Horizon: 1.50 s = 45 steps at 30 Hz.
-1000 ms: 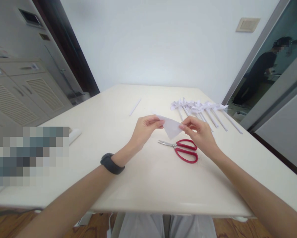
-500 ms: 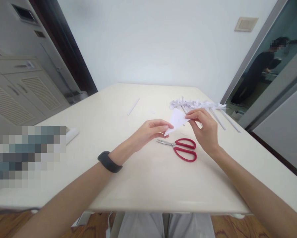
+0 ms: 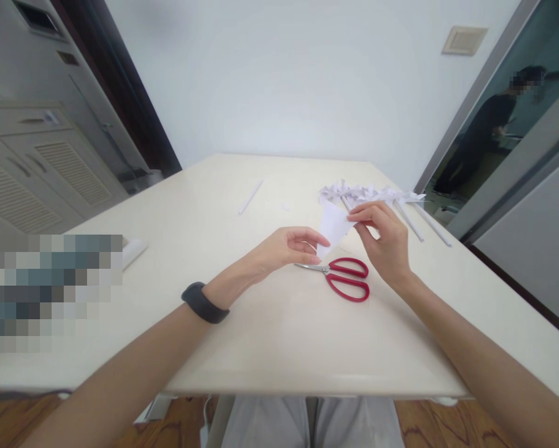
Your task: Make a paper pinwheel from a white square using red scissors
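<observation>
A small white piece of paper (image 3: 332, 225), roughly triangular, is held up above the table between both hands. My left hand (image 3: 291, 249), with a dark band on its wrist, pinches the lower left corner between thumb and fingers. The right corner is gripped by my right hand (image 3: 382, 236), thumb against fingertips. Just below the paper lie red-handled scissors (image 3: 349, 278) on the table, blades pointing left and almost closed. Behind my right hand rests a row of white folded paper pieces (image 3: 370, 194) with rolled paper sticks (image 3: 432, 223) extending from it.
A single thin white paper stick (image 3: 250, 198) lies on the cream table (image 3: 279, 336) toward the back. At the left is a blurred-out item with a white roll (image 3: 133, 252) beside it. Through the doorway at the right, a person (image 3: 482, 130) in dark clothes bends forward.
The paper has tilted, its lower corner now nearer the scissors. My left hand has shifted slightly right and down, its fingers repositioned on the corner. My right hand keeps its pinch.
</observation>
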Available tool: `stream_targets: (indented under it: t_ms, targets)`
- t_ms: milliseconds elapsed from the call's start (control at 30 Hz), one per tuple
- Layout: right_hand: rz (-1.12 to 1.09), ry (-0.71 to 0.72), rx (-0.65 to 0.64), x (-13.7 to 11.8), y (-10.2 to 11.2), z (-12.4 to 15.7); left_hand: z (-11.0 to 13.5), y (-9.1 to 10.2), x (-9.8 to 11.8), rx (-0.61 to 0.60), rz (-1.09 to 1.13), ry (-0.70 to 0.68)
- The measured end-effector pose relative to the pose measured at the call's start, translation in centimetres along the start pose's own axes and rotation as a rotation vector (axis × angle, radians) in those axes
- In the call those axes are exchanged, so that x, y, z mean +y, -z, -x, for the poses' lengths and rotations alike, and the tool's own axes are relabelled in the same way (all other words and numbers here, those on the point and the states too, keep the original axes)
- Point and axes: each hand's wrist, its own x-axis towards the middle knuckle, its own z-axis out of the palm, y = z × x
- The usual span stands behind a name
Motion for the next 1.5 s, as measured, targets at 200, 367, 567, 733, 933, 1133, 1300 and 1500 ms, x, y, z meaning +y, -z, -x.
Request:
stream_targets:
  t_ms: [200, 367, 567, 733, 933, 1133, 1300, 1500]
  targets:
    - [-0.249, -0.259, -0.036, 0.4, -0.2, -0.3, 0.1, -0.2, -0.2, 0.062, -0.031, -0.045]
    - [-0.582, -0.578, -0.222, 0.7, -0.4, -0.5, -0.1, -0.2, -0.6, 0.107, -0.085, -0.031]
    - [-0.542, -0.625, -0.293, 0.1, -0.4, -0.4, -0.5, -0.1, -1.0, 0.135, 0.007, -0.009]
    - [-0.536, -0.622, -0.292, -0.1, -0.3, -0.4, -0.5, 0.0, -1.3, 0.085, 0.023, 0.029]
    - [-0.536, -0.593, -0.29, -0.1, -0.2, -0.4, -0.3, -0.1, -1.0, 0.067, 0.02, 0.043]
    - [-0.548, -0.528, -0.331, -0.2, -0.2, -0.4, -0.2, -0.6, -0.5, 0.031, 0.055, 0.071]
    - [-0.586, -0.521, -0.333, -1.0, -0.1, -0.4, -0.2, -0.9, -0.6, 0.039, 0.037, 0.061]
    - [-0.533, -0.592, -0.474, -1.8, -0.4, 0.0, -0.1, -1.2, -0.5, 0.065, 0.075, 0.032]
